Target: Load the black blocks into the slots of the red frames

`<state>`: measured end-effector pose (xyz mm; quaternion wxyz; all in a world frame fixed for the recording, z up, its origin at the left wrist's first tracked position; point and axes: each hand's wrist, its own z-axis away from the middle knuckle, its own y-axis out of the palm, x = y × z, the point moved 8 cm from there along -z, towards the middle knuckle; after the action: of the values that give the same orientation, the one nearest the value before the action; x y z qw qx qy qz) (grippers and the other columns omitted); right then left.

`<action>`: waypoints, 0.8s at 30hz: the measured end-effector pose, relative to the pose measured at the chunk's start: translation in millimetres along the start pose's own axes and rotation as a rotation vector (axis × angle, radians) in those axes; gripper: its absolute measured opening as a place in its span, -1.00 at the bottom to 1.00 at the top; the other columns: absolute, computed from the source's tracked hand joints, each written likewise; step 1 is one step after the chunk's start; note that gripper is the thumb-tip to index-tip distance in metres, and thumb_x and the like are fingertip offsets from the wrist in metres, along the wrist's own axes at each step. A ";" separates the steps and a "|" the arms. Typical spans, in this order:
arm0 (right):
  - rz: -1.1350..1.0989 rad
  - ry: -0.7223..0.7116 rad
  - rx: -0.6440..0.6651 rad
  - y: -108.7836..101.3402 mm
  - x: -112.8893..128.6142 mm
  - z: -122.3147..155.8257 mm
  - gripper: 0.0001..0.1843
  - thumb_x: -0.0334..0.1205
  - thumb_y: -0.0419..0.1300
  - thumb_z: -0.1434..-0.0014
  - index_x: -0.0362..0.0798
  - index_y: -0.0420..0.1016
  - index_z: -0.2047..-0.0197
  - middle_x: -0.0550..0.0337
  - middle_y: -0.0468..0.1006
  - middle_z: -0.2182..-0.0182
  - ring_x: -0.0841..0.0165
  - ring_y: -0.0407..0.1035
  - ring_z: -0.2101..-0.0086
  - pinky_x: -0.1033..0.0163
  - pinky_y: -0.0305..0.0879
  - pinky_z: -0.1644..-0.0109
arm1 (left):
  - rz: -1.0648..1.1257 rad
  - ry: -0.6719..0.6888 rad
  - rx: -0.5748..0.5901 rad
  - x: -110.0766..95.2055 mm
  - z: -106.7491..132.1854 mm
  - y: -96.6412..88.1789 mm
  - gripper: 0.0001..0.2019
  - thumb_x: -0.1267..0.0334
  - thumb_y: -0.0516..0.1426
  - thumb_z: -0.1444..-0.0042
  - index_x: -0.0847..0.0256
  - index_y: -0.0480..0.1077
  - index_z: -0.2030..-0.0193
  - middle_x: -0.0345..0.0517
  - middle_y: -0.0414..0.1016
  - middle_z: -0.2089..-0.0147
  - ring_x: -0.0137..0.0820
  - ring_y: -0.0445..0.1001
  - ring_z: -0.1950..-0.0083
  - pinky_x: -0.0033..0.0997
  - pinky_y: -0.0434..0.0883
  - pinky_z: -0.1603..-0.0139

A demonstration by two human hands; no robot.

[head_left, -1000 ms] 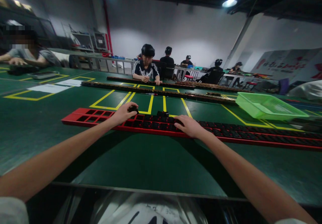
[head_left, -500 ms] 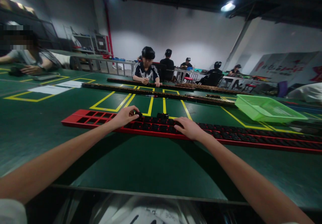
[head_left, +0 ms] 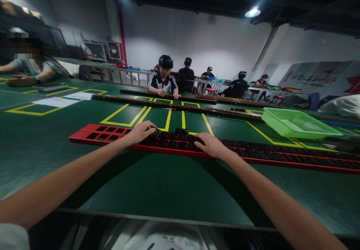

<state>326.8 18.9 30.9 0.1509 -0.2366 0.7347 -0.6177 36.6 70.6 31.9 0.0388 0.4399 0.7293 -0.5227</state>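
- Along the table's near edge, set back: a long frame, small parts in its slots.
- Behind the frame's right half: a basket.
- Toward the far edge: long strips.
- Left of these: paper sheets.

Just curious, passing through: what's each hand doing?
Left hand: closed on small black piece.
Right hand: on the red strip; open or closed, can't tell.
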 end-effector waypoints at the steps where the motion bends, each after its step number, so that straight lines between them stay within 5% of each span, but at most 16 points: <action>1: 0.001 -0.001 -0.004 0.0 -0.3 -0.1 -0.52 0.01 0.00 -0.38 -0.09 0.39 -0.20 -0.08 0.51 -0.04 0.13 0.39 0.00 0.06 0.30 -0.10 | 0.000 0.006 0.004 -0.7 0.0 0.2 -0.68 0.04 0.03 -0.18 0.19 0.50 0.19 -0.01 0.52 0.14 -0.21 0.47 0.09 -0.22 0.39 0.03; 24: -0.010 -0.001 0.001 0.3 -0.2 0.0 -0.53 0.01 0.01 -0.37 -0.08 0.40 -0.19 -0.09 0.50 -0.05 0.13 0.39 0.00 0.05 0.30 -0.09 | -0.018 -0.015 0.036 0.5 0.8 2.7 -0.69 0.05 0.05 -0.17 0.18 0.51 0.16 -0.04 0.56 0.18 -0.21 0.49 0.15 -0.26 0.39 0.11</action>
<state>326.9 19.0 30.5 0.1482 -0.2403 0.7332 -0.6186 37.8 70.4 29.4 0.0315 0.4302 0.7232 -0.5393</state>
